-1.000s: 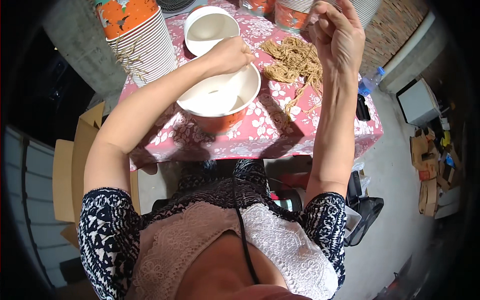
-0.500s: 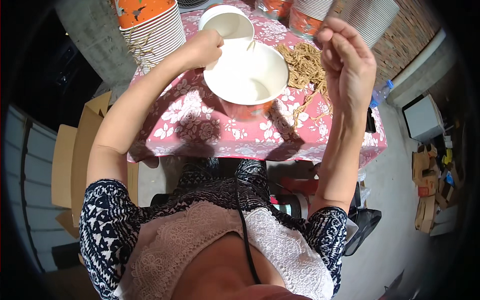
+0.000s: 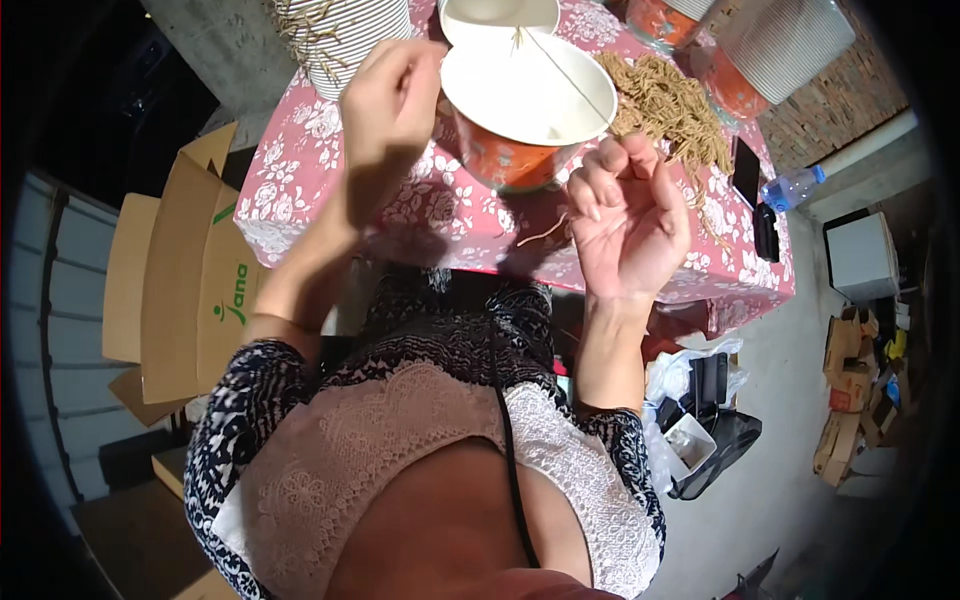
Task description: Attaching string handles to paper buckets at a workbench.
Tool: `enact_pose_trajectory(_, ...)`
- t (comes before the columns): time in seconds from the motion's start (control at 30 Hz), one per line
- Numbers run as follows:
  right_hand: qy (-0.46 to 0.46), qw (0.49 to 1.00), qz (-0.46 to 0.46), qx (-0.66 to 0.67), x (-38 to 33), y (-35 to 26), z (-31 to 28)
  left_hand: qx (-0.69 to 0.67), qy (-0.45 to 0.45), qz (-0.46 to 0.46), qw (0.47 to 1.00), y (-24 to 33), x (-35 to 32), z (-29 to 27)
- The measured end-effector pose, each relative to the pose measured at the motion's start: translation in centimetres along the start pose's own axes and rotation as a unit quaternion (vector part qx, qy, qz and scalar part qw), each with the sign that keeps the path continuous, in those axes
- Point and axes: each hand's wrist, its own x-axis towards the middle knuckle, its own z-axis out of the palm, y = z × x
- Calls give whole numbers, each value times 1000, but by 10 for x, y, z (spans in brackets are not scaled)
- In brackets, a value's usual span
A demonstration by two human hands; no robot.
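A paper bucket (image 3: 515, 155), white inside with an orange pattern outside, stands at the table's near middle, its mouth tipped toward me. My left hand (image 3: 388, 105) is closed at its left rim; the fingertips are partly hidden there. Thin brown twine (image 3: 570, 72) runs from a small knot at the far rim across the mouth to my right hand (image 3: 630, 215). That hand is palm up with curled fingers, pinching the twine just off the near right rim. A loose twine tail hangs beside its wrist side. A tangled heap of brown twine (image 3: 665, 105) lies right of the bucket.
The table has a pink floral cloth (image 3: 275, 195). A stack of paper buckets (image 3: 360, 50) draped with twine stands at far left, other stacks (image 3: 790, 50) at far right. Another white bucket (image 3: 500, 14) sits behind. A phone (image 3: 746, 172) and bottle (image 3: 795, 188) lie at the right edge.
My right hand has come down and nearer, drawing the twine taut over the bucket's mouth. My left hand stays by the left rim, now turned more upright. The view has shifted.
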Motion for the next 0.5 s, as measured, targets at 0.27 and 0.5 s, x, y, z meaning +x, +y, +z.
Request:
enact_pose_trajectory(0.27, 25, 998, -37, 53, -9, 6, -13, -73, -256, -62, 962, 30, -105, 21)
enact_pose_trajectory(0.5, 23, 996, -52, 73, -12, 7, -21, -267, -411, -341, 802, 27, -122, 45)
